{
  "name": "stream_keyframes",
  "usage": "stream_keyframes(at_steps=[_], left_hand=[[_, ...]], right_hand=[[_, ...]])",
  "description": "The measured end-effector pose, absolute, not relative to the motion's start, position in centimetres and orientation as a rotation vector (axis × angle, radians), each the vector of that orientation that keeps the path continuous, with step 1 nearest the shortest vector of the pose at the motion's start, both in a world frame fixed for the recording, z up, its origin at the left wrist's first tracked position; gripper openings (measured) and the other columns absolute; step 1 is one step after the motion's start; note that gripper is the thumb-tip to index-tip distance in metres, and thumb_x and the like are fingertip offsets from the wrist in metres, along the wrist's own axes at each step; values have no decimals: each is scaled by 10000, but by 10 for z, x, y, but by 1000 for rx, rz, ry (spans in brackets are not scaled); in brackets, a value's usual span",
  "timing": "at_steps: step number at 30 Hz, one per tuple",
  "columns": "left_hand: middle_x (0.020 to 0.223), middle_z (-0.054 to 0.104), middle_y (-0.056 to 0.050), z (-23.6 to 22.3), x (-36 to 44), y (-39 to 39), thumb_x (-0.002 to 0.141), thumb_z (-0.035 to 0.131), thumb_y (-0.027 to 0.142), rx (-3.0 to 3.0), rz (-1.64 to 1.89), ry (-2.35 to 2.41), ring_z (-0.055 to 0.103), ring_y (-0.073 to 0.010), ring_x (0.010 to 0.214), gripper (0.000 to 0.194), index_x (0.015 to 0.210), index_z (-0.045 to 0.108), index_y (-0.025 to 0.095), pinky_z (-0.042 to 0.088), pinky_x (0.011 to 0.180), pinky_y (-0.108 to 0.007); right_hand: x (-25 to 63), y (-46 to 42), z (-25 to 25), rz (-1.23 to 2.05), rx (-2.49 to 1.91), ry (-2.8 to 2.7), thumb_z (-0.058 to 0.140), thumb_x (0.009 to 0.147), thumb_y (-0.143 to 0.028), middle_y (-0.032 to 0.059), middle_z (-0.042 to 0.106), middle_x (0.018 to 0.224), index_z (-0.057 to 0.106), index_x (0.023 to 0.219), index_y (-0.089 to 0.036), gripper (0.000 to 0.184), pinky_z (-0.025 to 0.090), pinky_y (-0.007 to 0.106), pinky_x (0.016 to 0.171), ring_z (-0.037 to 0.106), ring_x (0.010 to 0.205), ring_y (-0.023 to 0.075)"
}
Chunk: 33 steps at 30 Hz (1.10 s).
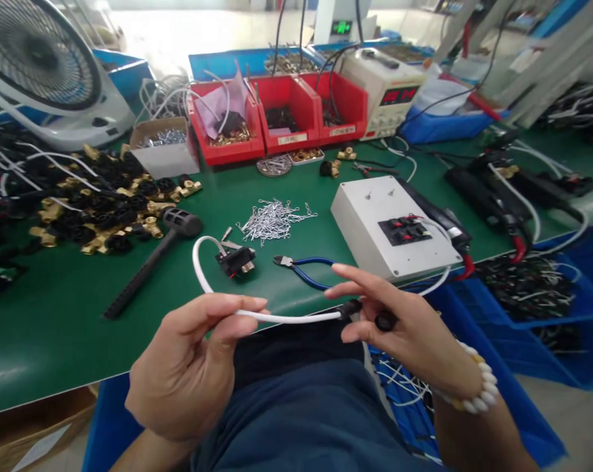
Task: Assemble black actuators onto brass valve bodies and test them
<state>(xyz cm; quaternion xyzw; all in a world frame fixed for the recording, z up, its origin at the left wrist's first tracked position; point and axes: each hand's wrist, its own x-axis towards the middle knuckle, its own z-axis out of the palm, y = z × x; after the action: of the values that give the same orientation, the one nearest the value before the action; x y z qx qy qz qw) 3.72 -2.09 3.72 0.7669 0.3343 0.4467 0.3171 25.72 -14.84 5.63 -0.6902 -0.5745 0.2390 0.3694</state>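
Observation:
My left hand (193, 360) pinches a white cable (286, 318) between thumb and fingers, just past the table's front edge. The cable loops up to a small black connector part (236, 261) lying on the green mat. My right hand (399, 321) holds the cable's other end at a black sleeve (349, 307), with a small black round piece (385, 320) in its fingers. The index finger is stretched out. A bead bracelet (478, 387) sits on the right wrist.
Blue-handled cutters (306, 267), a black mallet (153, 259), a pile of metal pins (273, 219) and a white test box (392, 226) lie on the mat. Brass and black fittings (104, 210) are heaped at left. Red bins (281, 115), a power supply (388, 88) and a fan (40, 65) stand behind.

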Motion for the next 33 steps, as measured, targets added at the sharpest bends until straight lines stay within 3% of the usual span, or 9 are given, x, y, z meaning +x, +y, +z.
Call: stream_keyframes(at_steps=[2, 4, 7, 11, 14, 18, 24, 28, 33], left_hand=[[749, 727, 59, 36, 34, -16, 928, 654, 379, 2246, 1135, 948, 692, -144, 623, 123, 999, 660, 279, 515, 549, -268], [664, 643, 35, 36, 32, -8, 938, 626, 415, 2512, 1051, 916, 613, -146, 571, 172, 899, 679, 257, 456, 520, -281], [734, 575, -34, 36, 35, -4, 937, 620, 388, 2852, 1007, 804, 569, -200, 676, 213, 828, 690, 219, 446, 578, -326], [990, 666, -99, 21, 57, -18, 961, 579, 293, 2952, 800, 351, 630, -226, 899, 178, 875, 669, 164, 543, 777, -347], [856, 687, -59, 3, 72, -31, 940, 609, 265, 2963, 510, 134, 617, -191, 722, 157, 825, 646, 165, 540, 626, -302], [707, 645, -30, 3, 72, -28, 906, 649, 206, 2985, 401, 152, 566, -199, 633, 172, 738, 622, 177, 486, 550, -305], [713, 654, -14, 36, 52, -6, 991, 539, 275, 2742, 767, 481, 547, -164, 666, 234, 815, 638, 157, 449, 641, -276], [675, 614, 6, 35, 43, -4, 1002, 528, 279, 2676, 812, 653, 536, -131, 629, 269, 808, 650, 138, 420, 611, -248], [671, 598, 18, 28, 34, -6, 986, 559, 271, 2605, 750, 796, 560, -112, 623, 238, 816, 671, 147, 413, 602, -234]], right_hand=[[256, -147, 61, 598, -1721, -1504, 613, 951, -303, 17, 747, 947, 691, 1123, -204, 213, 533, 166, 714, 675, 741, 90], [254, -144, 63, 538, -1712, -1538, 587, 956, -222, 6, 742, 877, 708, 944, -189, 126, 519, 154, 756, 688, 784, 90], [252, -137, 56, 496, -1707, -1593, 569, 970, -222, -1, 729, 853, 683, 913, -182, 133, 500, 154, 744, 672, 759, 85], [249, -129, 42, 462, -1783, -1608, 572, 980, -278, 3, 677, 807, 645, 967, -176, 126, 477, 178, 690, 631, 713, 100], [252, -129, 37, 365, -1866, -1579, 609, 944, -229, 25, 625, 848, 604, 1047, -149, 130, 483, 199, 694, 603, 736, 117], [258, -134, 33, 389, -1800, -1665, 527, 978, -159, 71, 644, 1005, 621, 1096, -143, 152, 491, 231, 844, 624, 943, 142], [257, -140, 35, 837, -1573, -1655, 638, 929, -454, 37, 730, 1007, 669, 1140, -146, 375, 502, 185, 805, 682, 913, 124], [259, -145, 39, 1025, -1453, -1566, 705, 853, -502, -6, 735, 809, 681, 1135, -133, 465, 494, 141, 692, 677, 721, 81], [261, -149, 39, 986, -1435, -1619, 730, 814, -526, 19, 720, 841, 695, 1095, -135, 483, 500, 167, 723, 664, 760, 94]])
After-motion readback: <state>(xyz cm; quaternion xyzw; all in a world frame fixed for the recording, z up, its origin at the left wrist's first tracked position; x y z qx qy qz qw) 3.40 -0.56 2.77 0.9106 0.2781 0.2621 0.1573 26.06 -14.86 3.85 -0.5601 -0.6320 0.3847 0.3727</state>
